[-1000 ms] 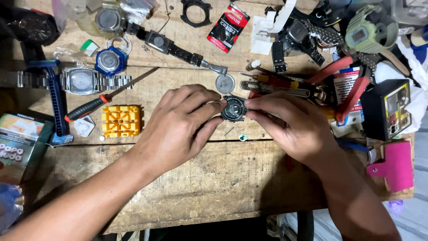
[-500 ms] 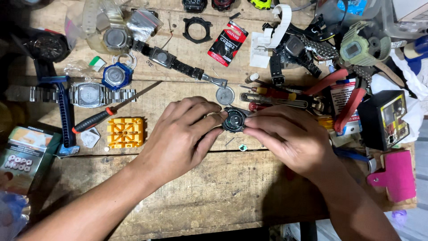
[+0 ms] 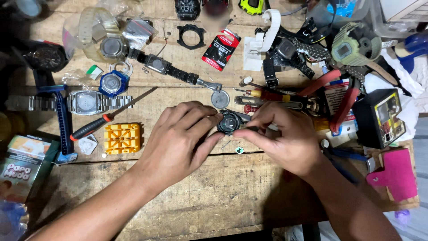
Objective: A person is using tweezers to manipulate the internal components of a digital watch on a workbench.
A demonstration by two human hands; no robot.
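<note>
Black round watch case (image 3: 229, 122) sits at the centre of the frame, on the wooden bench (image 3: 214, 196), pinched between two hands. One left hand (image 3: 180, 140) comes in from the lower left and its fingers (image 3: 203, 119) curl closed against the case's left edge. One right hand (image 3: 285, 140) comes in from the lower right, its fingers (image 3: 249, 132) pressed together on the case's right side; whether they also hold a small tool I cannot tell.

Around them I count one red-handled screwdriver (image 3: 104, 118) lying slantwise at centre left, one yellow plastic block (image 3: 122, 138) just below it, and one steel-banded wristwatch (image 3: 87, 102) laid flat at the left. One blue round watch case (image 3: 112, 83) lies above that watch. One round silver case back (image 3: 220, 99) lies just above the held case. One red battery card (image 3: 221, 49) is at the upper middle, one empty black bezel (image 3: 190, 35) beside it on the left. One pair of red-handled pliers (image 3: 339, 96) lies at the right, one olive digital watch (image 3: 352, 47) at the upper right, and one pink card (image 3: 394, 172) at the lower right.
</note>
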